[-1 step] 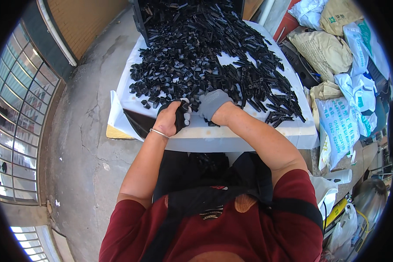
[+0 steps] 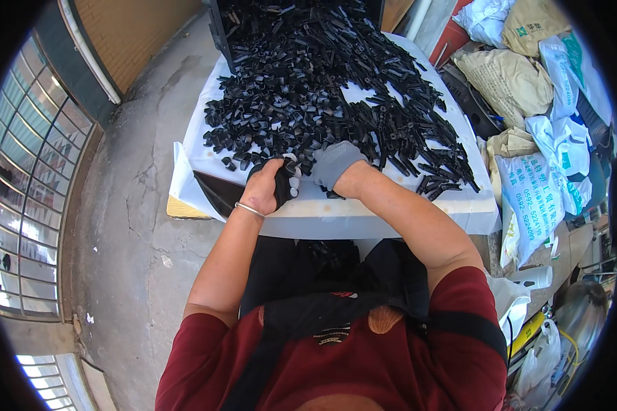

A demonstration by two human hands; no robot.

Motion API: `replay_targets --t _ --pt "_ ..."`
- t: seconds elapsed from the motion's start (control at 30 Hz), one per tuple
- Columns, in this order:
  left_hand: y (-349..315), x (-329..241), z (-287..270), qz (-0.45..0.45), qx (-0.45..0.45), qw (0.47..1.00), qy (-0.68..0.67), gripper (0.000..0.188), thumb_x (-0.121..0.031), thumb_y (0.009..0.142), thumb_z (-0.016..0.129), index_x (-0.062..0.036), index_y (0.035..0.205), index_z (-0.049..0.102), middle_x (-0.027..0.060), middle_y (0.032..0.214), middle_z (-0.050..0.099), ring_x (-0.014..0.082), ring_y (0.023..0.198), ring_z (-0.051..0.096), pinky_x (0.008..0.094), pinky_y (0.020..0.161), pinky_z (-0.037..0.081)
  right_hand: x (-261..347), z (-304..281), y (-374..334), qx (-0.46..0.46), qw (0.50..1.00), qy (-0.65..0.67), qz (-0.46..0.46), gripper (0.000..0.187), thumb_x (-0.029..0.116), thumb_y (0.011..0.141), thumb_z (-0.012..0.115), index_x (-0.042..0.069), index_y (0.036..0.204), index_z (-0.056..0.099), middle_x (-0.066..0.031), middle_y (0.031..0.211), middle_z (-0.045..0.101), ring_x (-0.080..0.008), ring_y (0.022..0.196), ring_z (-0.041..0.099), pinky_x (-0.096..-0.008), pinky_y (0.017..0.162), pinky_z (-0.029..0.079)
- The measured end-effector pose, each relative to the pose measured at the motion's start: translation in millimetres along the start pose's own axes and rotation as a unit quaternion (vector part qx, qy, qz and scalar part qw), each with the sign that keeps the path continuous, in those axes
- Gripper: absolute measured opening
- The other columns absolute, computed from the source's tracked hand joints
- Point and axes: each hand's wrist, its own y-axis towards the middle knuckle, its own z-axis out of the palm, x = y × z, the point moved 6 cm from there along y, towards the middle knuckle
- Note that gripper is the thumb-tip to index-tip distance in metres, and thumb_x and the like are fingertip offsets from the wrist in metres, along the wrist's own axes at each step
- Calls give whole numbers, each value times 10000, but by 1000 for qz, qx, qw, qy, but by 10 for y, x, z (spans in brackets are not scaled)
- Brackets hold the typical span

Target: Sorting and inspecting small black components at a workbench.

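At the near edge of the covered table (image 2: 384, 205), my left hand (image 2: 271, 186) wears dark material with whitish fingertips. Its fingers curl round a small black plastic piece (image 2: 290, 164). Close on its right, my right hand (image 2: 337, 166) in a grey knit glove is closed, palm down. Whatever its fingers grip is hidden beneath the glove. Just beyond both hands spreads a heap of short, curved black plastic pieces (image 2: 274, 113). Longer, narrow black plastic pieces (image 2: 418, 130) lie to the right, some near my right wrist.
A dark upright panel (image 2: 221, 34) borders the heap at the far left. A brown-black flap (image 2: 218, 194) lies at the table's left corner. Stuffed white and beige sacks (image 2: 504, 85) crowd the right side. Concrete floor (image 2: 134, 226) and a barred window (image 2: 31, 185) are on the left.
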Motion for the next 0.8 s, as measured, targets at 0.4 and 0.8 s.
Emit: replay_targets --t 0.4,0.8 --pt "-158 131 194 -67 55 988 -129 215 -151 859 460 -31 1010 553 119 884 617 246 742 590 339 629 500 49 -50 -133 30 997 -14 -67 141 99 699 543 96 748 674 -86 774 646 -255 724 625 -359 575 477" --pt "-122 231 181 -25 57 995 -78 198 -143 817 583 -11 964 598 72 888 617 182 774 598 299 706 494 -199 40 -300 41 986 50 154 189 158 736 498 87 737 672 -103 795 637 -260 758 612 -385 623 459"
